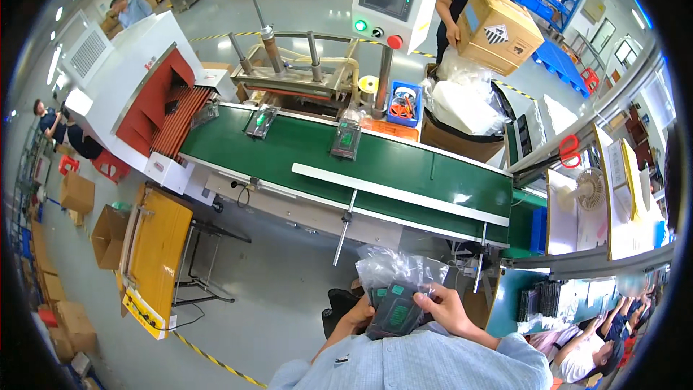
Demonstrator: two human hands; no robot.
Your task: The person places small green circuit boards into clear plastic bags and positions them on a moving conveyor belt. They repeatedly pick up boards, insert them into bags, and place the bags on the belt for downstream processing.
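Close to my body I hold a few flat black boxes (397, 312) with green markings, partly inside clear plastic bags (401, 266). My left hand (359, 312) is closed on their left edge. On the other side my right hand (442, 307) grips the right edge, its thumb lying on top of the front box. Bag film sticks up loosely above them. Beyond, on the green conveyor belt (274, 162), lie two similar bagged black packages: one bagged package (346, 139) near the middle and another bagged package (260, 121) closer to the red-curtained machine.
A white machine with red curtain flaps (155, 108) spans the belt's left end. A white guide rail (397, 193) crosses the belt. A control box (390, 11) stands behind it, beside a blue tool bin (405, 103). Another person carries a cardboard box (498, 32). A yellow table (160, 249) stands left.
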